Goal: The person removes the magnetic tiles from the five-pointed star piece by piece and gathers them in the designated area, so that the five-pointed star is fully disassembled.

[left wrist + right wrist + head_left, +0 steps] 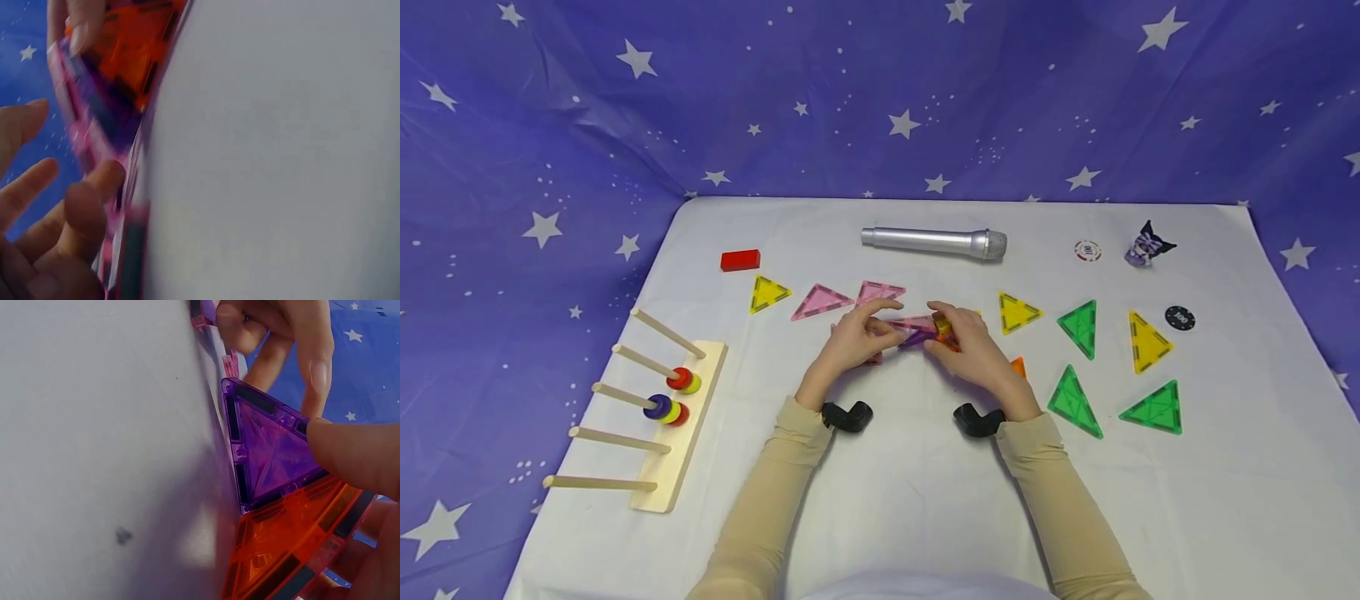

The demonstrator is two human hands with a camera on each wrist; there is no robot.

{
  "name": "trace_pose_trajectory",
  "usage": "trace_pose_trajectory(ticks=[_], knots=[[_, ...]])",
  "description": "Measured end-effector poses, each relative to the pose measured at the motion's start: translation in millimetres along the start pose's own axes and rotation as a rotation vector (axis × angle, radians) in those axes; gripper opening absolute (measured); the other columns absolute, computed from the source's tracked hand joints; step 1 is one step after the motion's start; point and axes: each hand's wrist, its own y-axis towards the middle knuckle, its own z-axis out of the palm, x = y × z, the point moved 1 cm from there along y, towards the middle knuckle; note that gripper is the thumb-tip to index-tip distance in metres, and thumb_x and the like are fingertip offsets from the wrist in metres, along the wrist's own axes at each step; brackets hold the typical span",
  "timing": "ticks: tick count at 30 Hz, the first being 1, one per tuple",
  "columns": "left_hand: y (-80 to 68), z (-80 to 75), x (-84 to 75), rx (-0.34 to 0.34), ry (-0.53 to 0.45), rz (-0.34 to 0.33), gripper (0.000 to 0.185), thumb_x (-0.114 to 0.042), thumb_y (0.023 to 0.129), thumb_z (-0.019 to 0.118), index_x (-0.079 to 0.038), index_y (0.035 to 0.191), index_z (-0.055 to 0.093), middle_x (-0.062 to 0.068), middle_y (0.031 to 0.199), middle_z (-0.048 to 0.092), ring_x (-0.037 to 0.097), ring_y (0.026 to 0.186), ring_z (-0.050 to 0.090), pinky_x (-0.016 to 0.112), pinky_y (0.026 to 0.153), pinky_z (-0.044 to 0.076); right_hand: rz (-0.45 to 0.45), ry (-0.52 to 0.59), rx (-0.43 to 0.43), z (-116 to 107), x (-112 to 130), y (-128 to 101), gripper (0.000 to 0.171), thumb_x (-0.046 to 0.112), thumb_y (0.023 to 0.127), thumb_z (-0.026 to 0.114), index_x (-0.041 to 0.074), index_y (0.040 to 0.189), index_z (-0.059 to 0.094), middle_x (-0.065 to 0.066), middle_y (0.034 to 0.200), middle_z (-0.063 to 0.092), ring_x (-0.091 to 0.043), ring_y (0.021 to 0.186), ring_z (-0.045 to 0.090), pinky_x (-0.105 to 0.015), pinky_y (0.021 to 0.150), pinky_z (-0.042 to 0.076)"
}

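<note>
Around the hands on the white surface [925,500] lie loose green plastic triangles [1075,402] and a silver microphone [934,242]. Mid-surface, the left hand [850,342] pinches a pink translucent triangle tile [913,323]. The right hand [967,354] grips the joined purple triangle tile [272,447] and orange tile [284,547], standing on edge.

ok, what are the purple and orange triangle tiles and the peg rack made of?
Purple tile and orange tile: likely translucent glossy plastic, since light passes through and dark strips line the edges, possibly magnets. Peg rack: looks like unfinished pale wood, matte, with dowel pegs. Both hands, left hand and right hand, hold the tiles.
</note>
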Motion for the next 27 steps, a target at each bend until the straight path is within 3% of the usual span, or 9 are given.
trace_pose_trajectory(ticks=[3,4,6,9,12,15,21,27], knots=[[4.0,6.3,-9.4,0.045,-0.061,-0.045,0.045,-0.021,0.084,0.066,-0.006,0.124,0.052,0.010,0.085,0.068,0.030,0.042,0.055,0.044,0.052,0.047,0.011,0.002,-0.003,0,0,1,0.059,0.025,0.087,0.060,0.008,0.137,0.034,-0.011,0.124,0.049,-0.032,0.125,0.027,-0.051,0.100,0.023],[5.5,8.5,-9.4,0.041,-0.089,-0.054,0.045,-0.022,0.084,0.066,-0.005,0.123,0.054,0.011,0.085,0.068,0.032,0.041,0.054,0.039,0.041,0.043,0.015,0.003,-0.004,0,0,1,0.060,0.026,0.087,0.060,0.007,0.137,0.033,-0.011,0.124,0.049,-0.032,0.125,0.027,-0.051,0.100,0.023],[7.6,12.3,-8.7,-0.001,-0.098,-0.071,0.041,-0.026,0.084,0.065,-0.005,0.118,0.059,0.011,0.081,0.069,0.032,0.040,0.054,0.032,0.036,0.039,0.015,0.003,-0.005,0,0,1,0.061,0.026,0.086,0.061,0.006,0.137,0.034,-0.012,0.124,0.049,-0.032,0.125,0.027,-0.050,0.100,0.023],[13.5,19.8,-0.8,-0.116,-0.068,-0.099,0.036,-0.037,0.082,0.065,-0.011,0.107,0.066,0.006,0.066,0.067,0.026,0.037,0.052,0.026,0.033,0.034,0.014,0.000,-0.007,1,0,1,0.061,0.027,0.086,0.061,0.005,0.136,0.034,-0.012,0.124,0.049,-0.032,0.125,0.028,-0.050,0.101,0.023],[16.0,25.2,-3.8,-0.203,-0.061,-0.132,0.033,-0.040,0.082,0.064,-0.011,0.098,0.068,0.009,0.055,0.062,0.025,0.035,0.051,0.025,0.031,0.031,0.020,-0.002,-0.013,1,-1,1,0.060,0.031,0.086,0.061,0.006,0.135,0.036,-0.011,0.125,0.049,-0.032,0.124,0.029,-0.050,0.100,0.025],[17.1,29.1,-6.3,-0.254,-0.063,-0.137,0.030,-0.038,0.082,0.065,-0.011,0.093,0.067,0.009,0.053,0.061,0.026,0.035,0.051,0.025,0.030,0.030,0.028,0.002,-0.018,1,-2,1,0.061,0.034,0.086,0.060,0.007,0.135,0.036,-0.011,0.125,0.048,-0.032,0.123,0.030,-0.050,0.098,0.026],[15.6,30.2,-4.1,-0.264,-0.092,-0.111,0.022,-0.026,0.082,0.066,-0.008,0.095,0.065,0.008,0.059,0.064,0.026,0.034,0.046,0.024,0.029,0.027,0.011,0.008,-0.024,2,-2,0,0.060,0.031,0.086,0.062,0.006,0.134,0.037,-0.010,0.123,0.051,-0.032,0.121,0.032,-0.049,0.098,0.027],[11.4,25.4,-1.3,-0.222,-0.180,-0.098,0.026,-0.022,0.082,0.067,-0.010,0.104,0.064,0.007,0.070,0.068,0.028,0.037,0.049,0.024,0.032,0.030,0.010,0.007,-0.017,1,-2,0,0.061,0.029,0.085,0.063,0.006,0.135,0.037,-0.010,0.123,0.051,-0.032,0.120,0.034,-0.049,0.097,0.028]])
